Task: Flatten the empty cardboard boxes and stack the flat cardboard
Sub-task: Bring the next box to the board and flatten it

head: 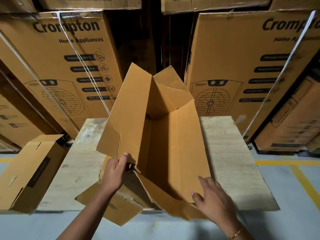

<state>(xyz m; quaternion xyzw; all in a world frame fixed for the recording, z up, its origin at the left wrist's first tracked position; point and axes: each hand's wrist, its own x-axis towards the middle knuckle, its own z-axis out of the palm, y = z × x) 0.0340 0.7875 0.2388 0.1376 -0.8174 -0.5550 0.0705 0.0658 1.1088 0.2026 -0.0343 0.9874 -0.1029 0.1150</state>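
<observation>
Centrally, open cardboard box (173, 144) (empty), left hand (115, 172) fingers gripping its flap (110, 142), right hand (211, 203) fingers spread.

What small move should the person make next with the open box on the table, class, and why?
Probably push the right wall leftward so the box collapses flat. The box stands open, not yet flattened; the left hand grips its near left corner, while the right hand rests open at the right wall's near edge.
</observation>
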